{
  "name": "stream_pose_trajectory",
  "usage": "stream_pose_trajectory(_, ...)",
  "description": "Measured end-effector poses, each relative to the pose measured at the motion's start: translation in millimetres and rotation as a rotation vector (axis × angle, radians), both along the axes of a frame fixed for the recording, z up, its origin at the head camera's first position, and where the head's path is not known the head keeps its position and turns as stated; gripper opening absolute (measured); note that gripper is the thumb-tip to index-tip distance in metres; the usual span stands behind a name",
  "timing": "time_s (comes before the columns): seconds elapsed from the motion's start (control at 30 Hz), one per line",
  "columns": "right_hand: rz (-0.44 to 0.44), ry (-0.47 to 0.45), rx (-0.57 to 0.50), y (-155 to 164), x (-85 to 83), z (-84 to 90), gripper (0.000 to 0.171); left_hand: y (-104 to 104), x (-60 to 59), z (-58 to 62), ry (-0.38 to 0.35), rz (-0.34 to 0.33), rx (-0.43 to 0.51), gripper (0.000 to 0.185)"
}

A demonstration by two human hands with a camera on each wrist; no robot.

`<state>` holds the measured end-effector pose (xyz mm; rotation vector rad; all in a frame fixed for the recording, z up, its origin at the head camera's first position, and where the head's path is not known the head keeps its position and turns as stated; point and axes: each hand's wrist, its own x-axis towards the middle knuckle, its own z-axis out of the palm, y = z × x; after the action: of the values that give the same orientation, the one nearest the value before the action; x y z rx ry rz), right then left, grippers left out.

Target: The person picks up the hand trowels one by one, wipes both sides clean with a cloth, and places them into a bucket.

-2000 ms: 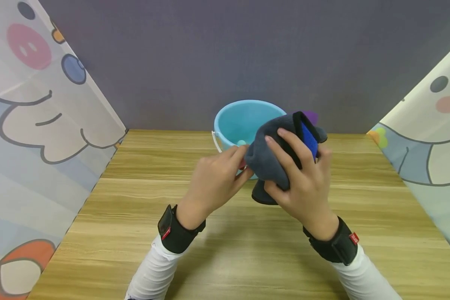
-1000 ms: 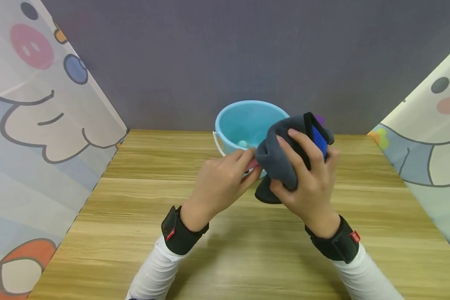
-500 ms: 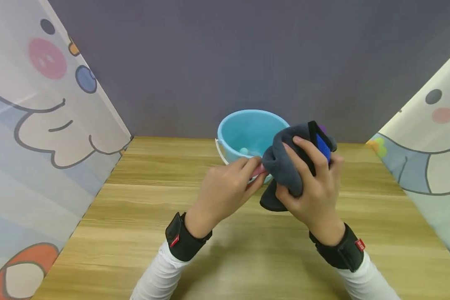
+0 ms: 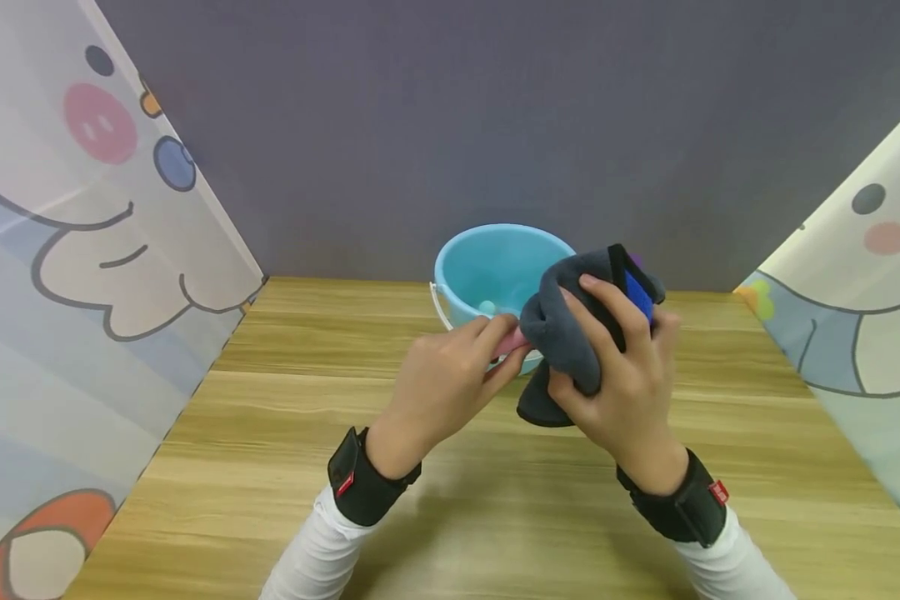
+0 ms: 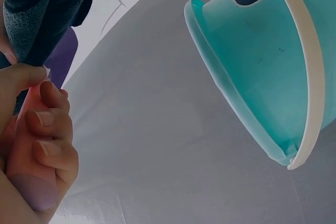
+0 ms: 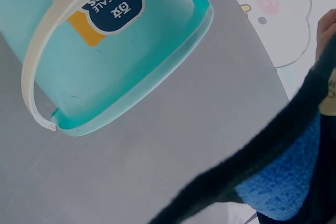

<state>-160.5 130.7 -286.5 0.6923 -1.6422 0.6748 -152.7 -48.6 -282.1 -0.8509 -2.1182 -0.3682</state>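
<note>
Right hand (image 4: 622,375): gripping a bunched grey cloth (image 4: 570,333) at the blue bucket (image 4: 487,267) rim.
Left hand (image 4: 442,379): pinching a pink item (image 4: 512,341) against the cloth.
Counter (image 4: 270,467): lying open around both hands.
Label (image 6: 113,1): reading "HOT-SALE GOODS".

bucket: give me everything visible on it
The bucket is light blue, glossy plastic by its look, round with a flared rim, standing upright and open at the back of the wooden table. A white bail handle hangs down against its side. A dark blue label with white lettering and an orange patch is stuck on the wall. Something small and pale lies inside. The hands work just in front of it; contact unclear.
</note>
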Motion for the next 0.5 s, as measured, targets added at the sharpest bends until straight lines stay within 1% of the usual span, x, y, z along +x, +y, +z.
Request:
stream_pose_trajectory(0.17, 0.005, -0.012, -0.007, 0.8, -0.7, -1.1, 0.045, 0.3, -0.9, -2.1, 0.005, 0.002, -0.001, 0.022)
stream_pose_trajectory(0.33, 0.006, -0.024, -0.018, 1.1, -1.4, 0.2, 0.045, 1.1, -2.6, -2.5, 0.017, -0.006, 0.02, 0.021)
stream_pose_trajectory(0.5, 0.019, -0.047, -0.033, 1.2, -4.3, 2.3, 0.044, 1.0, -4.7, -1.8, 0.019, 0.015, 0.036, 0.023)
